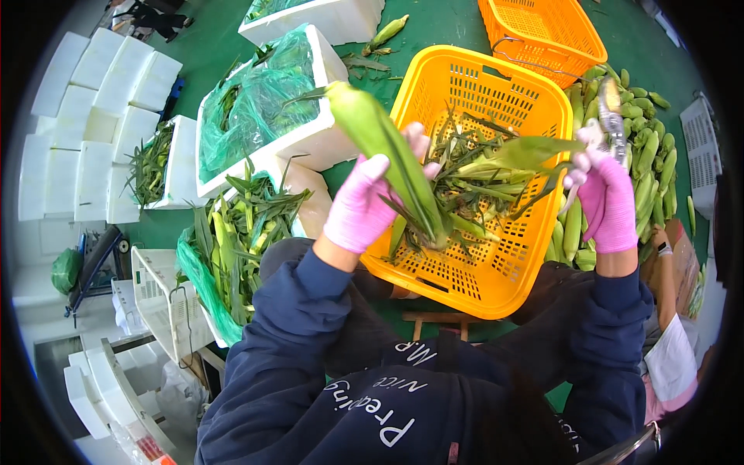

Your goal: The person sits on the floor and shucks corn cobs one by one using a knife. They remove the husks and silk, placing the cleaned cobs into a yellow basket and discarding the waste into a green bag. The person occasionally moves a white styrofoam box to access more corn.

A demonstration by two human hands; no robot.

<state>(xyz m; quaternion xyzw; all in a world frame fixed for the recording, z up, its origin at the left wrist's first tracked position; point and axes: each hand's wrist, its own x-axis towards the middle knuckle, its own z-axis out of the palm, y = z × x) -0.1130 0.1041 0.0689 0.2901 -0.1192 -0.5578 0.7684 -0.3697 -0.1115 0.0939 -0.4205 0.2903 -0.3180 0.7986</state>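
Note:
My left hand [367, 200], in a pink and white work glove, grips a green ear of corn in its husk [388, 154]. The ear slants over the left side of an orange plastic basket [430, 67]. My right hand [604, 195], gloved alike, holds a knife [612, 116] with its blade pointing up and away from me. A peeled husk leaf [532, 152] stretches left from the right fingertips, apart from the ear. Loose husk strips and stalk trimmings [479, 186] lie in the basket between my knees.
Trimmed ears [648, 151] are heaped on the right. To the left stand a foam box lined with green plastic [314, 136] and a bag of untrimmed corn [224, 244]. A second orange basket [546, 35] is beyond. A co-worker's arm [665, 285] shows at right.

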